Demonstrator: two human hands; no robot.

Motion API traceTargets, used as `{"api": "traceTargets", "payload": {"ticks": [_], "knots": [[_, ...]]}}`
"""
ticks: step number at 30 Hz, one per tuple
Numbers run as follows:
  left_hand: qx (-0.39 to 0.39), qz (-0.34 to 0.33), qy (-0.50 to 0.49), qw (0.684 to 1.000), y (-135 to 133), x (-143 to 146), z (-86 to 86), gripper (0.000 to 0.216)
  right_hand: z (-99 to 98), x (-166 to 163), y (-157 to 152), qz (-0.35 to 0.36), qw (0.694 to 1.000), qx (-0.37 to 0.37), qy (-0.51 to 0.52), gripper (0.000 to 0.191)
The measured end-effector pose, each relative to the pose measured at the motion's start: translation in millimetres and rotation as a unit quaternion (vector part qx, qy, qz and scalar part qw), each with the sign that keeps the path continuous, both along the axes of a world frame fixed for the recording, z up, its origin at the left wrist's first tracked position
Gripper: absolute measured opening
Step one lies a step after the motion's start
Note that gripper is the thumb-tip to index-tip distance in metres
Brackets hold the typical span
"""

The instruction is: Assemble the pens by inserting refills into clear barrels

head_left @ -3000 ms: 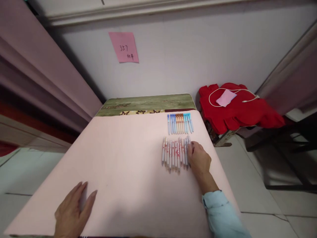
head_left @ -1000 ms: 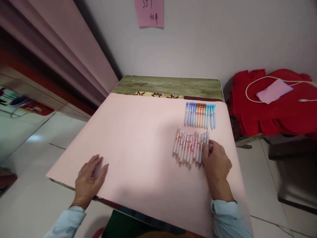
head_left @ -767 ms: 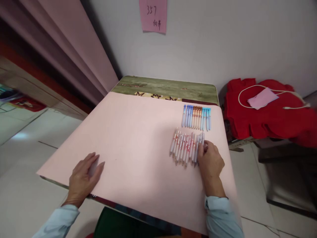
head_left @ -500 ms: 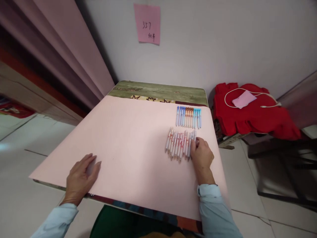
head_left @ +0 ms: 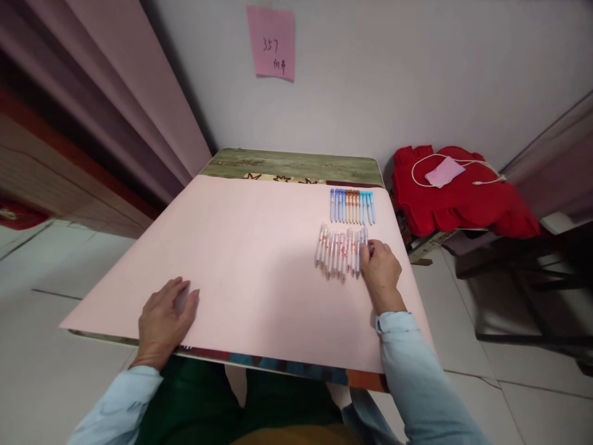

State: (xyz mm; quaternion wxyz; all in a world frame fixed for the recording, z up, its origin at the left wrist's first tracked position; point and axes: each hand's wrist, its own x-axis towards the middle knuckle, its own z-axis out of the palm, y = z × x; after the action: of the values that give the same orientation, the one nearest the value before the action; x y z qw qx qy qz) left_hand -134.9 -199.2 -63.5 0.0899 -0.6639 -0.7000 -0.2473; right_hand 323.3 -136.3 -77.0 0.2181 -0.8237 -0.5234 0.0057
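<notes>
My right hand [head_left: 382, 271] is at the right end of a row of white pens [head_left: 337, 252] with reddish and pinkish markings. Its fingers are curled in and close on the rightmost pen [head_left: 363, 238], whose lower part they partly hide. The white pens lie side by side, their tips uneven. Behind them is a neater row of pens: dark blue ones [head_left: 338, 207] on the left, brown-topped ones [head_left: 353, 207] in the middle, light blue ones [head_left: 368, 207] on the right. My left hand [head_left: 165, 318] rests on the table's near left part, thumb apart from the fingers, holding nothing.
A pale pink sheet [head_left: 241, 266] covers most of the table, with a green wood-pattern strip [head_left: 296, 162] at the back. To the right, a red cloth [head_left: 463, 207] on a seat carries a white cable [head_left: 417, 173] and pink paper [head_left: 445, 172]. A pink note [head_left: 273, 43] hangs on the wall.
The camera view has shifted slightly, showing more of my legs. The white pens lie a little closer together. My right hand stays at their right end; my left stays resting on the table.
</notes>
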Motion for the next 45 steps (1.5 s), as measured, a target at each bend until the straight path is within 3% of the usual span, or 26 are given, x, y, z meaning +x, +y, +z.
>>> {"api": "traceTargets", "payload": {"ticks": [8,11,13,17,19,22,25,29,35,45], "knots": [[-0.029,-0.011,-0.013,0.999,-2.8,-6.6,2.3,0.04,-2.8,4.6,-1.5,-0.005,0.999,0.027,0.035,0.03],[-0.051,-0.002,-0.024,0.998,-0.7,7.9,10.6,0.054,-1.8,5.8,-0.8,-0.009,0.998,0.029,0.056,0.03],[-0.042,-0.021,-0.038,0.998,5.0,36.3,16.4,0.069,-0.9,6.2,0.2,-0.012,0.997,0.03,0.065,0.03],[-0.103,-0.269,-0.023,0.957,32.5,126.4,18.3,0.078,2.0,5.4,1.8,-0.022,0.997,0.019,0.07,0.032],[-0.129,-0.34,-0.021,0.931,51.5,172.3,13.3,0.094,3.5,4.4,2.2,-0.026,0.997,0.011,0.075,0.032],[-0.172,-0.382,-0.022,0.908,76.6,224.3,1.8,0.121,4.6,3.3,3.0,-0.035,0.995,0.014,0.091,0.033],[-0.186,-0.395,-0.017,0.899,90.7,252.4,-10.3,0.137,4.7,2.8,4.2,-0.038,0.994,0.027,0.101,0.034],[-0.163,-0.382,-0.03,0.909,94.9,265.0,-20.7,0.137,6.1,1.1,6.0,-0.038,0.995,0.018,0.094,0.033],[-0.149,-0.382,-0.039,0.911,99.8,268.0,-20.2,0.13,9.1,-2.3,6.8,-0.045,0.994,-0.007,0.099,0.032],[-0.105,-0.4,-0.09,0.906,106.8,275.1,-30.8,0.121,10.1,3.4,9.3,-0.07,0.992,0.022,0.098,0.029]]}}
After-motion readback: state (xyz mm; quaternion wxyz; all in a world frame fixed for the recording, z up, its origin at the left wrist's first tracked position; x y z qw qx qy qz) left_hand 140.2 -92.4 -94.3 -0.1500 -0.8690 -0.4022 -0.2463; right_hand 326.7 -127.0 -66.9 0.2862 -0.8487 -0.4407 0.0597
